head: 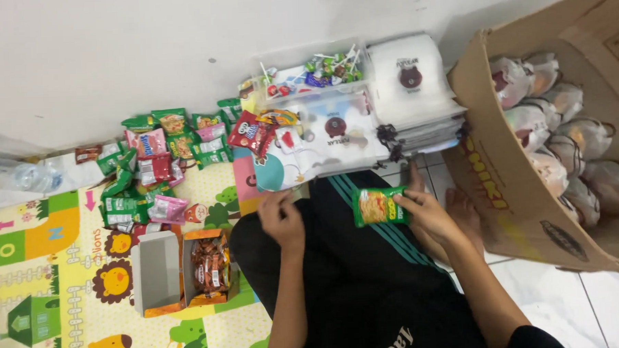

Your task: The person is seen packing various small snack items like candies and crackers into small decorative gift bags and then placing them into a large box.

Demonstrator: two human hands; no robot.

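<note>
My right hand (427, 214) holds a small green snack packet (378, 206) by its right edge, above my black trousers. My left hand (281, 216) rests on my left knee with its fingers curled near the lower edge of a white printed drawstring bag (325, 139); whether it pinches anything I cannot tell. A red snack packet (251, 133) lies on that bag. Just beyond it sits a stack of the same white bags (413, 88).
A clear tub of lollipops (313, 71) stands by the wall. A heap of green, pink and red snack packets (155, 166) lies on the colourful play mat (46, 286), near an open orange carton of brown packets (210, 267). A big cardboard box (509, 194) of filled bags stands at the right.
</note>
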